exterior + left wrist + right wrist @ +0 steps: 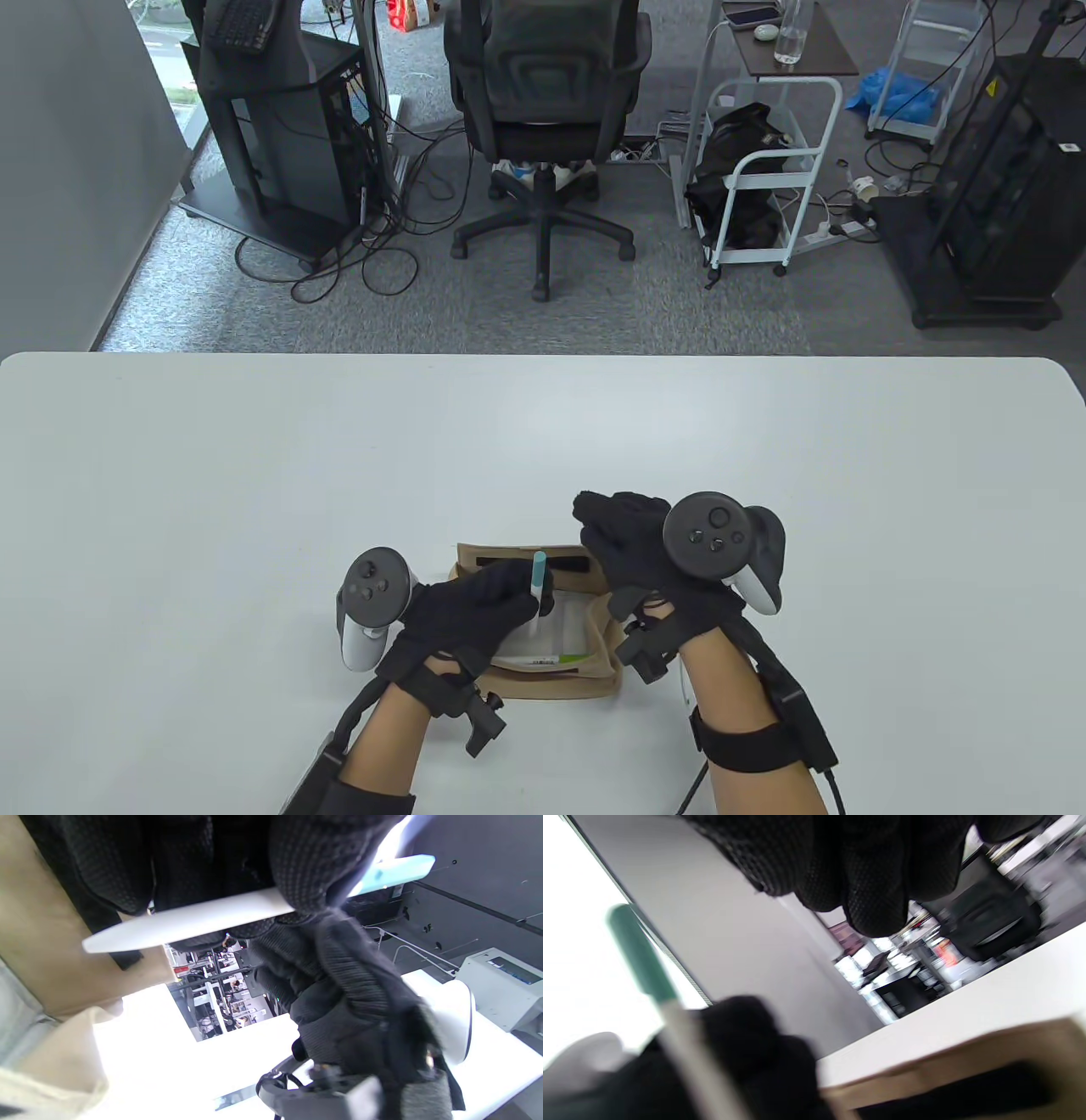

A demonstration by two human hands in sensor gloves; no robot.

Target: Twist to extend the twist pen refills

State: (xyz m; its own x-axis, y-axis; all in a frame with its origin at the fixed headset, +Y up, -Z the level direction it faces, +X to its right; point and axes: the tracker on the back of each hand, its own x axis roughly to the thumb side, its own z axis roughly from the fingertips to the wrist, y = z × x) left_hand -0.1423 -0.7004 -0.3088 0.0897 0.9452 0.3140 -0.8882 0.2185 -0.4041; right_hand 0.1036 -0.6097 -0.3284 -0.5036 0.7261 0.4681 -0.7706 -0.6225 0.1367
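Two gloved hands worked low in the table view, over a tan pouch (543, 679) lying open on the white counter (254, 475). The left hand (475, 615), at lower centre of that frame, was curled around a pen (537, 594) and held it nearly upright, its teal top end above the fingers and its white barrel running down toward the pouch's inside. In the left wrist view the same pen (237, 910) crossed the upper half of the frame, white tapered end at the left, teal end at the upper right, with the gloved fingers (305, 866) wrapped round its middle; no refill tip could be made out at the white end.

The right hand (632, 552) sat just right of the pen, over the pouch's upper right corner, held nothing, and its fingers were bent loosely forward and clear of the pen. In the right wrist view its fingertips (874, 895) hung from the top edge with nothing between them, while the pen (645, 959) stood blurred at the lower left and the pouch (967, 1065) filled the lower right.

Papers with a green strip (556, 649) lay inside the pouch, beneath the left hand.
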